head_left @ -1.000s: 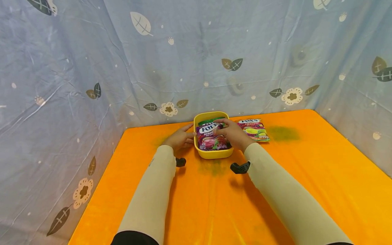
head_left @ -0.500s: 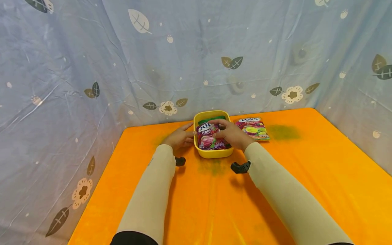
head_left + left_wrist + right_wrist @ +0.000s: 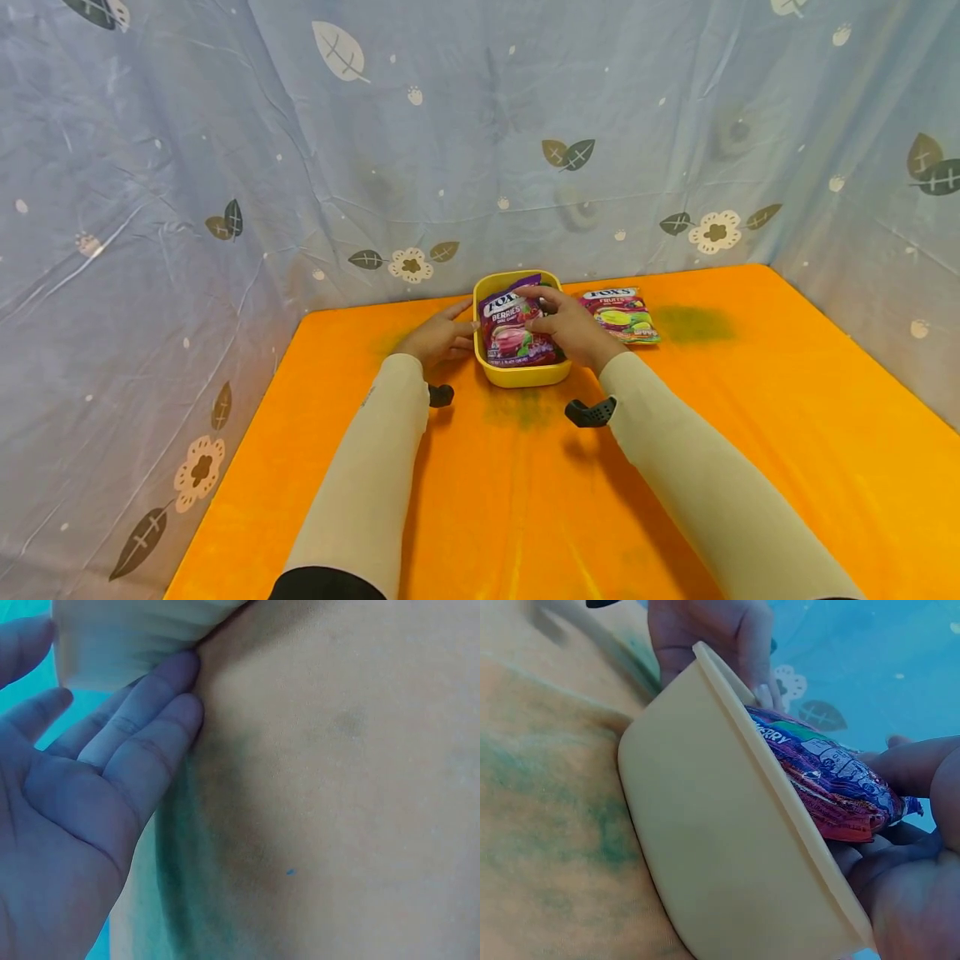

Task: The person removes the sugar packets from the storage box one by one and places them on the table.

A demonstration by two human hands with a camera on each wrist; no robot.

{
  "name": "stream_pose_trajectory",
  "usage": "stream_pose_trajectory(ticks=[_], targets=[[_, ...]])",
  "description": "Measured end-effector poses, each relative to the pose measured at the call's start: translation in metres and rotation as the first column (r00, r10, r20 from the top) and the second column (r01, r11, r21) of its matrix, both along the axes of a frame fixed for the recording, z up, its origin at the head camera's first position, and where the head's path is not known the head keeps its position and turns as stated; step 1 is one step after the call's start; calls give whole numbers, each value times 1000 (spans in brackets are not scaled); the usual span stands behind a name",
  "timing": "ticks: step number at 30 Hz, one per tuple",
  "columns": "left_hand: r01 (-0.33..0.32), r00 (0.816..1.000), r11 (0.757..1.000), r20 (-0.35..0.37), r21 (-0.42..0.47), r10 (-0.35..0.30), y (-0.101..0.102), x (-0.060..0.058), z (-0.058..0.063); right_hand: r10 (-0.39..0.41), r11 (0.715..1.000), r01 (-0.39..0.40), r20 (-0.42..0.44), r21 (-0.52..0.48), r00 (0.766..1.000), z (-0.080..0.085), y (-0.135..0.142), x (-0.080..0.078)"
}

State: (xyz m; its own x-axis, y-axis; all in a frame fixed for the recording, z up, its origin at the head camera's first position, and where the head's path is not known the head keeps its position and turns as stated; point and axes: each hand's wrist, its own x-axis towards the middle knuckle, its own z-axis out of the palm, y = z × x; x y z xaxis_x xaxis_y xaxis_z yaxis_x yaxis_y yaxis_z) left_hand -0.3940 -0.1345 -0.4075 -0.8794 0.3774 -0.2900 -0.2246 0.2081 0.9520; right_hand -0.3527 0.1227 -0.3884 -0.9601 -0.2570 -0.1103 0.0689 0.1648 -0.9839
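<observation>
My right hand (image 3: 576,329) pinches the right edge of a purple candy bag (image 3: 510,340) marked Berries, thumb on its face. The bag sits in the mouth of a yellow plastic tub (image 3: 528,378), tilted; in the right wrist view the bag (image 3: 821,776) stands partly above the rim of the tub (image 3: 712,817). My left hand (image 3: 435,340) rests fingertips against the tub's left side. Seen from the left wrist, that hand (image 3: 82,780) has extended fingers touching the tub wall (image 3: 127,645). What lies under the bag is hidden.
Right of the tub lies a red candy bag (image 3: 622,317) marked Fruits, partly behind my right hand. The orange-covered table (image 3: 495,500) ends at a blue patterned curtain (image 3: 465,150) close behind the tub, with more curtain on both sides.
The purple bag has shifted and turned within the tub; its upper corner now reaches the back rim and covers the green packet that showed before. My left hand has stayed at the tub.
</observation>
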Motion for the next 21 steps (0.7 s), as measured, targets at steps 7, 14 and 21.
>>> stream_pose_trajectory(ticks=[7, 14, 21], targets=[[-2, 1000, 1000, 2, -23, 3, -1, -3, -2, -44, 990, 46, 21, -132, 999, 2, -1, 1], [-7, 1000, 1000, 8, -27, 7, -2, -5, 0, -72, 978, 82, 62, -193, 996, 8, 0, -2], [1, 1000, 1000, 15, -10, -1, -2, -5, -1, -77, 970, 94, 83, -222, 994, 14, 13, -5]])
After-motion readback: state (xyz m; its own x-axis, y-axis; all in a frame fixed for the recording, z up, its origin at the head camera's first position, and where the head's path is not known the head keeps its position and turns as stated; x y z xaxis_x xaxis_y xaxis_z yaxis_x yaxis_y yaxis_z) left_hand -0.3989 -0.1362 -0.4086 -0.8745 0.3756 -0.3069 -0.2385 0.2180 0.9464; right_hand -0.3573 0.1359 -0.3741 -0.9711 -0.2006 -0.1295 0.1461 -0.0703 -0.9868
